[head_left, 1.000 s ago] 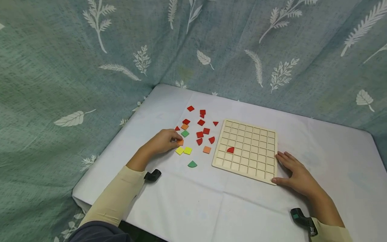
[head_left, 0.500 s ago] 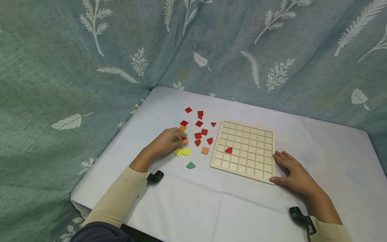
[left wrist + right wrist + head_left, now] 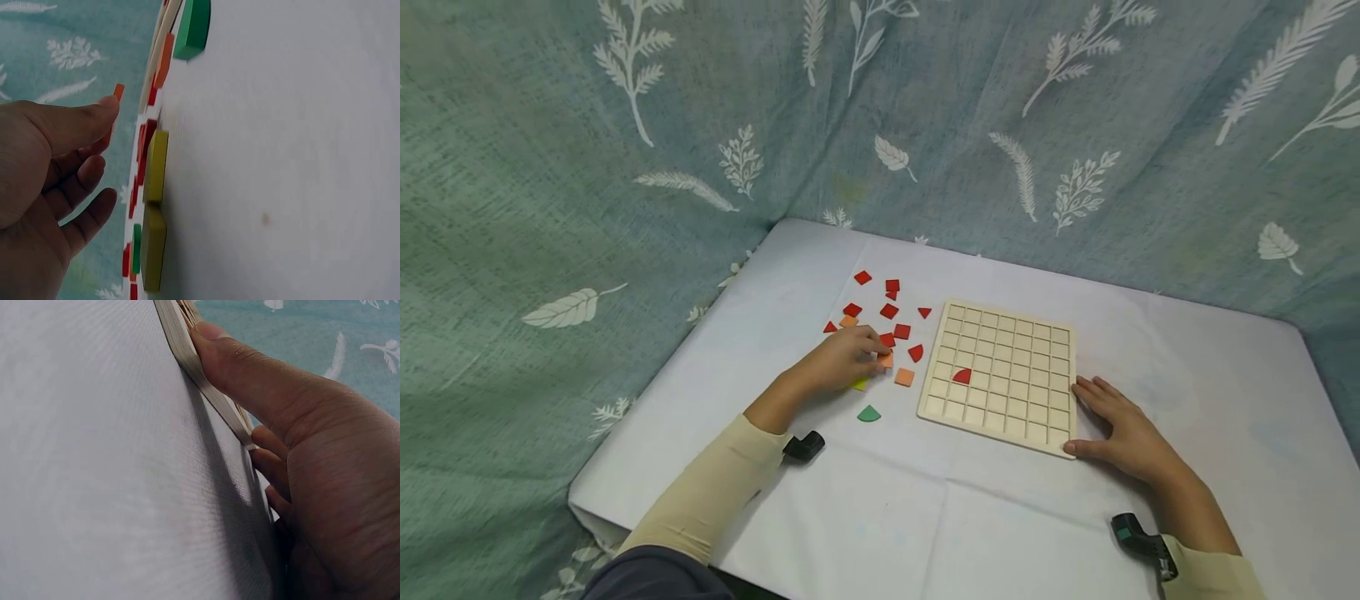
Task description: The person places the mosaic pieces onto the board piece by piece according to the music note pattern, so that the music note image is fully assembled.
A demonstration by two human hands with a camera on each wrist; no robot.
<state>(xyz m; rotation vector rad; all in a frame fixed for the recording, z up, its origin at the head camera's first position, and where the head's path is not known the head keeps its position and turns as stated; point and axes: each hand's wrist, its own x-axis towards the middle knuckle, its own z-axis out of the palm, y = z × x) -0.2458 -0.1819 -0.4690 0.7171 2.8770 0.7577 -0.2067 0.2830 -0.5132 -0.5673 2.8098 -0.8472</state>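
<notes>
My left hand pinches a small orange square tile between thumb and fingers, raised over the loose tiles left of the board. Two yellow square tiles lie below that hand, mostly hidden by it in the head view. My right hand rests at the pale wooden grid board, its thumb on the near right corner and its extended fingers along the right edge. One red quarter-circle tile sits in a cell toward the board's left side.
Several red tiles, squares, triangles and quarter-circles, are scattered left of the board. Another orange square and a green quarter-circle lie nearer me. A leaf-patterned cloth hangs behind the white-covered table.
The left hand has moved right, carrying the orange tile across the loose pieces toward the board. The right hand stays at the board's corner. The head view has shifted slightly.
</notes>
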